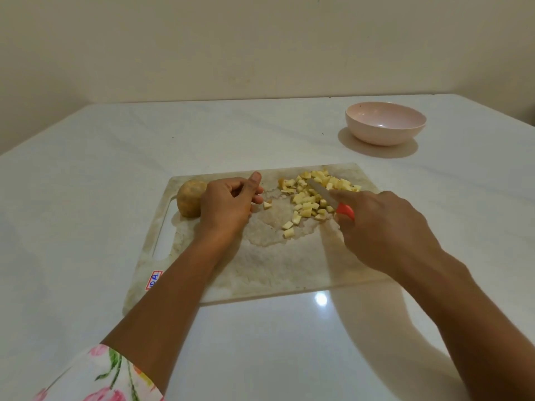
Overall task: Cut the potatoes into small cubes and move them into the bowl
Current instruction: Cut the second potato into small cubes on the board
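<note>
Plain cream wall behind, glossy white table point(86, 198) in front, with a scuffed cutting board point(289, 264) lying near the middle. On its far right part, a heap of potato cubes point(307, 211), plus one stray cube point(267, 205) apart to the left; at its left end, a whole potato point(189, 202), skin on and uncut. Far right on the table, well apart from the board, a pink bowl point(385, 136), seemingly with nothing in it yet. Right hand point(385, 224) wrapped round the red handle of a knife point(321, 193), blade lying over the heap and pointing far-left. Left hand point(228, 206) resting on the board just beside the whole potato, thumb raised, fingers loosely curled, gripping nothing visible. Likely trouble from here: sweeping the blade too briskly and flicking cubes over the far edge of the board, close behind the heap; ferrying cubes across the open gap to the bowl and dropping some on the table; tipping the board over the bowl and rolling the whole potato off with it. Risks a nick too, with the curled left fingers near the stray cube and the blade tip aimed that way. Board apt to skid on so glossy a table; round potato apt to rock under the blade.
</note>
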